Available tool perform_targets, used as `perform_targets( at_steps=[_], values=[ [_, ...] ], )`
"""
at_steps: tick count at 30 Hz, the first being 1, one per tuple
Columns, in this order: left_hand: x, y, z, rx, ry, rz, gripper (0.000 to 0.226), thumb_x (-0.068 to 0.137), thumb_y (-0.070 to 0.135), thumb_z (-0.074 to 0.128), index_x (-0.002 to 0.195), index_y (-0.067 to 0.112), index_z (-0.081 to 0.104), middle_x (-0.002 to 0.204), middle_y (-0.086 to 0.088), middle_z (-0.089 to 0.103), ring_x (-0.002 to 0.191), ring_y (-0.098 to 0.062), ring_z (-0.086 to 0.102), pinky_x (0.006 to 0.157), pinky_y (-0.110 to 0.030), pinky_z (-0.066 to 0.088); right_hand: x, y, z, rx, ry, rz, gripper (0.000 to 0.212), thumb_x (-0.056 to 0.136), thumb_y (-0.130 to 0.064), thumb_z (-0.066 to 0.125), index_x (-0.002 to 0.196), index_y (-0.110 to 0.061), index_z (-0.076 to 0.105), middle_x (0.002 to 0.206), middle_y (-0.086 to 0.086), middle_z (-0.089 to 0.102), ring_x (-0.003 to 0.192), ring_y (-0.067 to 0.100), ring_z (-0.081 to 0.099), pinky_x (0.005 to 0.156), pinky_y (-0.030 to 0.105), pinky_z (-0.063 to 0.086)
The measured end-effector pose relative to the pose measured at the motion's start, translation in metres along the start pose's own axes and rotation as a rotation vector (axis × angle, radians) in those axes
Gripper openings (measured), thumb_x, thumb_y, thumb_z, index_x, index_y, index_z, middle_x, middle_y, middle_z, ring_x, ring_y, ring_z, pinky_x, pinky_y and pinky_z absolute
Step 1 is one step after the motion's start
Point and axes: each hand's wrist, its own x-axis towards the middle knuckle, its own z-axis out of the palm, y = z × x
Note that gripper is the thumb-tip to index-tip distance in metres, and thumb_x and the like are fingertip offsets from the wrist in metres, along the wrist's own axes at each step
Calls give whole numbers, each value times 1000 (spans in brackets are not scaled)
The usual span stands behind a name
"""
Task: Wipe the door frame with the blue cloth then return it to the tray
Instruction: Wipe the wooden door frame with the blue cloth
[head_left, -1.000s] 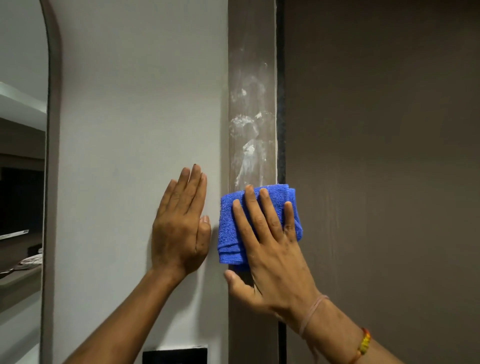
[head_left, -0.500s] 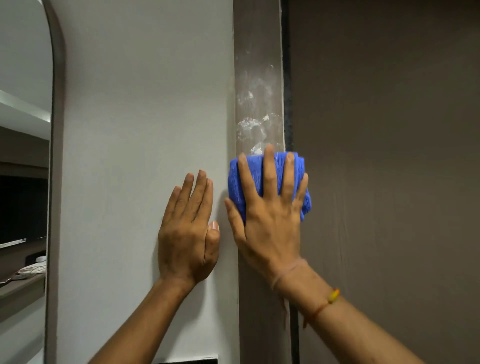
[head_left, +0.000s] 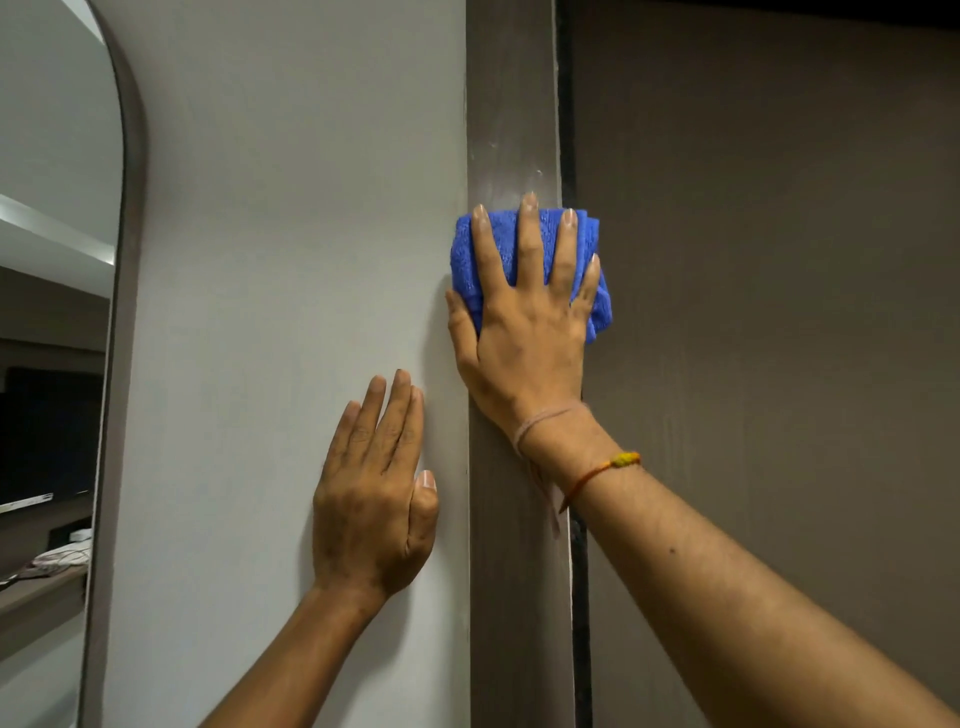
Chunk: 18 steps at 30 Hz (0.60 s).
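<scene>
The brown door frame (head_left: 511, 104) runs vertically through the middle of the view. My right hand (head_left: 524, 322) lies flat with spread fingers on the folded blue cloth (head_left: 465, 260), pressing it against the frame at about chest height. Faint white smears remain on the frame just above the cloth. My left hand (head_left: 371, 499) rests flat on the pale wall (head_left: 291, 208), left of the frame and lower than the cloth, holding nothing. The tray is not in view.
The dark brown door (head_left: 769, 260) fills the right side, with a black gap (head_left: 566, 104) between it and the frame. An arched mirror (head_left: 57, 312) with a brown rim stands at the far left.
My right hand has slid the blue cloth upward along the frame, over the white smears, which look mostly gone. My left hand has stayed on the wall.
</scene>
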Motion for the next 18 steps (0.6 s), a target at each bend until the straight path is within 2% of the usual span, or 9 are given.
perform_targets(
  at_steps=[7, 9, 13, 18],
  values=[
    [16, 6, -9, -64, 14, -35, 61, 85, 24, 29, 141, -2, 31, 150, -20, 28, 141, -30, 23, 118, -35, 14, -54, 2, 0, 1, -31, -4, 65, 91, -54, 34, 148, -28, 16, 157, 13, 13, 143, 41, 4, 111, 60, 1],
    [37, 1, -14, -40, 7, -44, 65, 85, 25, 27, 143, -3, 26, 153, -21, 23, 143, -27, 16, 119, -37, 12, -43, 2, -2, -10, -42, -12, 64, 91, -53, 32, 147, -29, 16, 158, 13, 13, 143, 41, 3, 112, 62, 3],
    [62, -6, -12, 135, -103, 11, 69, 87, 32, 22, 148, 5, 4, 158, -15, 3, 146, -23, -1, 120, -41, 4, -3, 4, -6, 6, -55, -23, 65, 92, -54, 33, 148, -29, 13, 158, 12, 8, 143, 40, -1, 113, 63, 3],
    [60, -8, -5, 182, -129, 41, 68, 89, 36, 20, 148, 10, -4, 158, -11, -4, 147, -22, -4, 120, -43, 2, -26, 2, -2, 30, -9, 2, 66, 91, -53, 34, 148, -29, 13, 158, 12, 9, 144, 40, 0, 113, 61, 0]
  ],
)
